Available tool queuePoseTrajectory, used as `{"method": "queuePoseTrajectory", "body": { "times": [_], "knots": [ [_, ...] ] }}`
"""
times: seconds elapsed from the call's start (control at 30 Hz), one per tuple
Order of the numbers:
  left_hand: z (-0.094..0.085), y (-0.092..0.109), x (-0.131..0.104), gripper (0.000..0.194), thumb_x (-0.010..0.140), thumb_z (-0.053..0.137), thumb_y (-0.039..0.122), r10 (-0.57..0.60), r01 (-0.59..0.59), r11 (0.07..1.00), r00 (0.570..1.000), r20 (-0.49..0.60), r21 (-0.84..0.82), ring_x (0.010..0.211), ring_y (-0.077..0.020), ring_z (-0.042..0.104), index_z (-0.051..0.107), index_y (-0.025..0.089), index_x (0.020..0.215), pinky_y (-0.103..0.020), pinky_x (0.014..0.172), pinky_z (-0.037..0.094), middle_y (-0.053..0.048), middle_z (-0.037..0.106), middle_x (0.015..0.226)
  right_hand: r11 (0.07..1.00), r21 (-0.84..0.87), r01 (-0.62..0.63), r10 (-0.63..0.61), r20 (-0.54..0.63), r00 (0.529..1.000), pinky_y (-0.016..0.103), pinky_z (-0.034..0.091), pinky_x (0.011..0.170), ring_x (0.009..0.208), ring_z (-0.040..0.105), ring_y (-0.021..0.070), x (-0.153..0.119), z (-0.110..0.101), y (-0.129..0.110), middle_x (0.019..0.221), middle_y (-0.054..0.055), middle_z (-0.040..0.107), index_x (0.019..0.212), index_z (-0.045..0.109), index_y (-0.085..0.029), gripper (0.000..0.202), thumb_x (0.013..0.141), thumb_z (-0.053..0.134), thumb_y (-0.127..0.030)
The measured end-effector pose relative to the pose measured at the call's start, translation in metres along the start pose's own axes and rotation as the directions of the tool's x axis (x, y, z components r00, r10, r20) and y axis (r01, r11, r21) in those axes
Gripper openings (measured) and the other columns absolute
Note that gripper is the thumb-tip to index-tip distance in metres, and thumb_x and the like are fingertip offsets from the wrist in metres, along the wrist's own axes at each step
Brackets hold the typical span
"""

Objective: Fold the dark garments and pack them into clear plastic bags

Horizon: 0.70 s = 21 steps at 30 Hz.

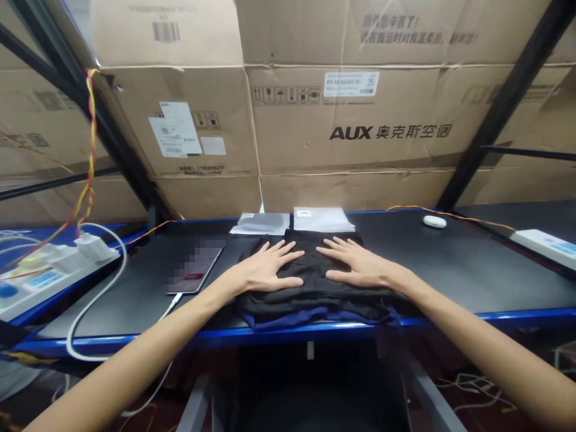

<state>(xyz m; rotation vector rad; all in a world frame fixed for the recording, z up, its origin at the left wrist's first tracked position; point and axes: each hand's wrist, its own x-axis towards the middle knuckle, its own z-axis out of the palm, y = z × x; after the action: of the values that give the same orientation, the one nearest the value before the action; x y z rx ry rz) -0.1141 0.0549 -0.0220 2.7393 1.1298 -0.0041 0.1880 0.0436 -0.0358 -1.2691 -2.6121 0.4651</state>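
Both palms lie flat on a black cloth (310,294) in the middle of the table. My left hand (269,268) rests on its left half, fingers spread and pointing away from me. Mirroring it, my right hand (353,264) presses on the right half, fingers spread as well. Neither hand grips anything. Beneath the black layer, dark blue fabric (310,317) shows along the table's front edge. Just behind the cloth lie two stacks of flat, pale packets, a left stack (263,223) and a right stack (321,219).
A phone (195,271) on a white charging cable (74,324) lies to the left. Power strips stand at the far left (58,273) and far right (551,247). A small white case (434,222) sits at the back right. Cardboard (351,156) walls off the back between black metal posts (499,102).
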Motion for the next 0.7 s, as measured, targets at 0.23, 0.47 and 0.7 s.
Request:
{"method": "queuePoseTrajectory", "body": {
  "times": [0.23, 0.47, 0.7],
  "knots": [
    [0.0038, 0.0016, -0.0005, 0.080, 0.089, 0.042, 0.077, -0.004, 0.004, 1.000, 1.000, -0.025, -0.002, 0.153, -0.0351, 0.011, 0.025, 0.038, 0.156, -0.062, 0.121, 0.011, -0.004, 0.012, 0.166, 1.000, -0.023, 0.008, -0.008, 0.017, 1.000, 0.055, 0.005, 0.123, 0.152, 0.013, 0.0326, -0.0021, 0.0054, 0.0046, 0.165, 0.001, 0.019, 0.154, 0.033, -0.038, 0.074, 0.090, 0.047, -0.072],
    [0.0080, -0.0012, -0.0011, 0.076, 0.090, 0.047, 0.072, 0.021, -0.022, 1.000, 0.997, -0.076, -0.011, 0.152, -0.0352, 0.015, 0.029, 0.038, 0.155, -0.061, 0.120, 0.014, -0.007, 0.017, 0.165, 1.000, -0.029, 0.006, -0.006, 0.005, 1.000, 0.056, 0.008, 0.123, 0.152, 0.015, 0.0322, -0.0025, 0.0050, 0.0026, 0.164, 0.003, 0.022, 0.153, 0.035, -0.037, 0.073, 0.090, 0.048, -0.071],
    [0.0090, -0.0018, -0.0020, 0.075, 0.089, 0.051, 0.070, 0.027, -0.028, 1.000, 0.995, -0.097, -0.008, 0.151, -0.0360, 0.019, 0.032, 0.037, 0.154, -0.061, 0.120, 0.017, -0.007, 0.020, 0.164, 1.000, -0.026, 0.011, -0.010, 0.007, 1.000, 0.056, 0.009, 0.123, 0.152, 0.016, 0.0318, -0.0023, 0.0045, 0.0029, 0.164, 0.003, 0.023, 0.153, 0.036, -0.037, 0.073, 0.090, 0.049, -0.071]
  ]
}}
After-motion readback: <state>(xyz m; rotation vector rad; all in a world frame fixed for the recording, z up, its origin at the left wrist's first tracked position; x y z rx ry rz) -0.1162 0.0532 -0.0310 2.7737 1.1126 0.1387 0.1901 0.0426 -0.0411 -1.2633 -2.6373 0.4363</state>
